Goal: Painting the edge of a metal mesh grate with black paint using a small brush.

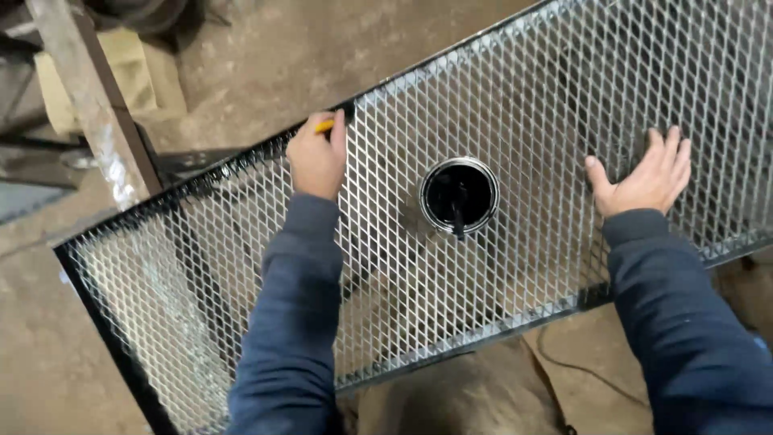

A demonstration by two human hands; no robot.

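1. Landmark: paint can point(459, 195), open, black paint inside, sitting on top of the mesh panel point(515, 266) near its middle. Some dark tool stands in the paint, probably a stirrer or brush; can't tell which.
2. Left hand point(317, 161): closed in a fist around a yellow-handled tool point(324, 126), up and left of the can, at the panel's far frame edge point(241, 157). Only the handle end shows; working end is hidden behind the hand. My read: it's working along that edge, where the frame is already black.
3. Right hand point(646, 179): fingers spread, palm flat on the mesh, right of the can. Holds nothing. Looks like it's bracing the panel so it doesn't shift or flex under the other hand.
4. Can position makes sense: between both hands, in easy reach of either.
5. Panel: expanded diamond mesh, bare silver metal, welded in a thin frame painted black. It runs diagonally, left of the can toward the viewer, right of it away. Whatever carries it is hidden underneath.
6. Room: rough dusty concrete floor point(266, 64) shows beyond and through the mesh. Rusty paint-flecked steel beam point(93, 101) far left of the can, past the panel edge. Thin cable on the floor, below-right of the can.
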